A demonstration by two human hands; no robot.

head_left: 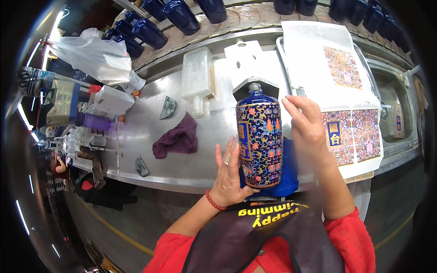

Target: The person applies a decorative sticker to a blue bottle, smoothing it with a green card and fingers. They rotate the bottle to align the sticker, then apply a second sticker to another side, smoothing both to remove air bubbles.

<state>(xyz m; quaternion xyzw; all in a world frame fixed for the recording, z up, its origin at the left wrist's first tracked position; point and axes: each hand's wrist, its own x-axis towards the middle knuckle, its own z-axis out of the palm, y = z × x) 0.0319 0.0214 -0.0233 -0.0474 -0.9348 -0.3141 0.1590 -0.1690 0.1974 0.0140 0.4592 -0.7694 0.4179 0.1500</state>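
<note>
A dark blue bottle (260,141), patterned with colourful flowers and scrolls, lies in front of me with its open neck pointing away. Its neck end is at a notched white stand (243,57). My left hand (226,175) is beside the bottle's lower left, fingers stretched and apart, thumb at the base corner. A red bead bracelet circles that wrist. To the right of the bottle's shoulder, my right hand (309,123) is raised with thumb and forefinger pinched together; anything between the tips is too small to make out. Blue cloth (289,166) shows under the bottle's right side.
Patterned label sheets (350,136) lie on a white-covered board at right, beside a metal sink (396,113). Left of the bottle are a purple cloth (178,136), a clear empty bottle (196,75) and a scraper-like piece (168,108). Several blue bottles (181,17) line the back.
</note>
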